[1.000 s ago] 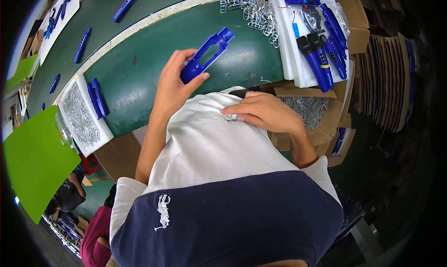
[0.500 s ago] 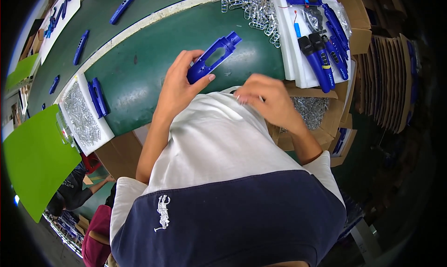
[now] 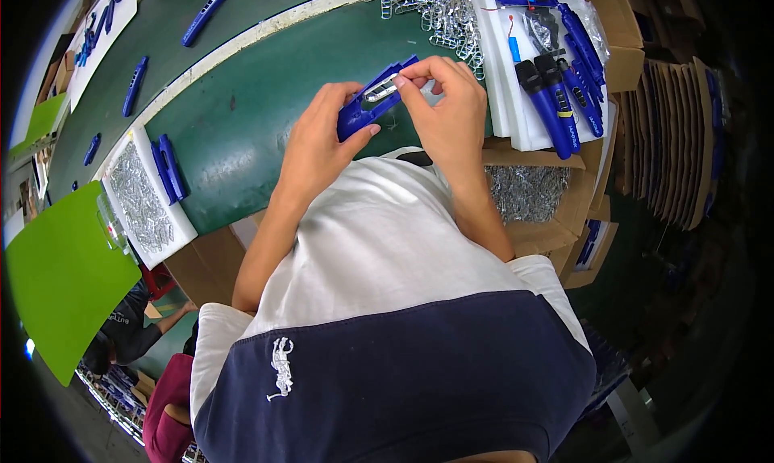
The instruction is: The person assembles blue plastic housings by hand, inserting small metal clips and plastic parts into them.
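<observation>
Over the green bench, my left hand is closed around the lower end of a blue microphone housing, which lies tilted with its far end to the upper right. My right hand pinches a small silvery metal frame between thumb and fingers. That frame lies at the housing's long window opening; whether it is fully seated cannot be made out. My right fingers cover the far end of the housing.
Loose metal frames are heaped at the back. Right of them, white foam bears blue microphones. A cardboard box of small metal parts stands at right. A foam tray lies left; another person is beyond.
My right hand has moved up and away from my shirt front to the housing, bringing the metal frame to its window. The housing has shifted slightly in my left hand.
</observation>
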`<state>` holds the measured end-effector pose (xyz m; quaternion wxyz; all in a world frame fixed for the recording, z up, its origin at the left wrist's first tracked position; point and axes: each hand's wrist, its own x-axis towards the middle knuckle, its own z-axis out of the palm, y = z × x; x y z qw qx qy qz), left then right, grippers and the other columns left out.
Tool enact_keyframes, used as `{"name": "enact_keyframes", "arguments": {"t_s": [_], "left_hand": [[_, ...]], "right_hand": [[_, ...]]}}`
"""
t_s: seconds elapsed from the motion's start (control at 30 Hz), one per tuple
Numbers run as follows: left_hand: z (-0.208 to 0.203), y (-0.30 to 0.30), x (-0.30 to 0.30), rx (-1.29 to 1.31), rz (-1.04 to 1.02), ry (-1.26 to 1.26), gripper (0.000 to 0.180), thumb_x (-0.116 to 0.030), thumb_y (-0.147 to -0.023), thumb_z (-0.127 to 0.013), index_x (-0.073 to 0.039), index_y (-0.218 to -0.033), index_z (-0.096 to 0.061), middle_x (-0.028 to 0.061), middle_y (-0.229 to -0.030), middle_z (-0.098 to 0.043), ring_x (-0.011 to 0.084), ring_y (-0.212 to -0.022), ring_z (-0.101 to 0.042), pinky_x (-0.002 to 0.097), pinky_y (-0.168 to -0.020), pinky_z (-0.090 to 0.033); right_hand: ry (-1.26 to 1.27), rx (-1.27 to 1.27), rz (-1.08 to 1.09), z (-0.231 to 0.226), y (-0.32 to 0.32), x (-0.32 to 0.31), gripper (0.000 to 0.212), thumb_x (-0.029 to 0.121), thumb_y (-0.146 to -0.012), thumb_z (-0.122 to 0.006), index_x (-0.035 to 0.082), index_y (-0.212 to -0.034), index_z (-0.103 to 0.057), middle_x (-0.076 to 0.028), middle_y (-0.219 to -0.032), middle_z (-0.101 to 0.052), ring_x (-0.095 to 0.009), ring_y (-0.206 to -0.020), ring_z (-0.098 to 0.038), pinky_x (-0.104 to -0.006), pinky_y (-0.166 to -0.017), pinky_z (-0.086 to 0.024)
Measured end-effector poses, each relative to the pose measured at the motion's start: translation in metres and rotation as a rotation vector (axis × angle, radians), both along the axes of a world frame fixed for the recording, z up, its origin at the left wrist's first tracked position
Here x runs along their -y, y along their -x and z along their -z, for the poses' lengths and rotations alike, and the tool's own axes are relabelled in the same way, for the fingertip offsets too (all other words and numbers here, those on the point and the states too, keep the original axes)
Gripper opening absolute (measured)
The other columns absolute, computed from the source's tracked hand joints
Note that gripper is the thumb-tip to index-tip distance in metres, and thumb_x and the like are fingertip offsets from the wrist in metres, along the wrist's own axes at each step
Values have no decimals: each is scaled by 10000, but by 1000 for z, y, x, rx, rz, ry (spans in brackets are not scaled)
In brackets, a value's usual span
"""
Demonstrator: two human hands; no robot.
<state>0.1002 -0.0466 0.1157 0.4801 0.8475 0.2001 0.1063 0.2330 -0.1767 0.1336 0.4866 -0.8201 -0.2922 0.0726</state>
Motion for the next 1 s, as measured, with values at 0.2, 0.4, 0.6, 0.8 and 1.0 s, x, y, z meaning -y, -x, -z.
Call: {"name": "enact_keyframes", "arguments": {"t_s": [0.2, 0.4, 0.6, 0.8, 1.0], "left_hand": [[-7, -3, 1, -57, 18, -84, 486, -100, -800, -825, -38, -1226, -598, 125, -1049, -625, 296, -882, -632, 376, -752, -530], [-6, -4, 2, -93, 22, -149, 471, -101, -801, -820, -47, -1213, -600, 125, -1042, -620, 322, -906, -650, 387, -757, -537], [1, -4, -1, -62, 16, -226, 468, -166, -827, -807, -78, -1227, -580, 104, -1067, -612, 335, -858, -681, 442, -702, -550], [-6, -6, 5, -117, 15, -142, 460, -96, -793, -828, -50, -1196, -611, 124, -1049, -632, 326, -899, -664, 391, -751, -546], [-2, -5, 3, -45, 38, -138, 439, -89, -780, -839, -41, -1164, -632, 124, -1001, -627, 314, -876, -658, 384, -732, -542]], "right_hand": [[186, 180, -104, 9, -6, -1, 83, 104, -780, -772, 78, -780, -693, -48, -817, -578, -268, -815, -596, -414, -759, -403], [325, 288, -95, 12, 1, -8, 81, 106, -790, -748, 47, -777, -695, -81, -832, -586, -274, -827, -605, -419, -740, -399], [203, 404, -87, 21, 10, -10, 68, 114, -832, -765, 69, -816, -716, -44, -824, -597, -243, -753, -597, -390, -701, -369], [44, 109, -39, 29, -1, -7, 121, 62, -801, -810, 8, -789, -702, -59, -787, -574, -198, -658, -568, -346, -623, -419], [63, -21, -138, 28, -14, 0, 173, 150, -785, -823, 81, -726, -676, -26, -820, -581, -219, -778, -569, -380, -755, -344]]}}
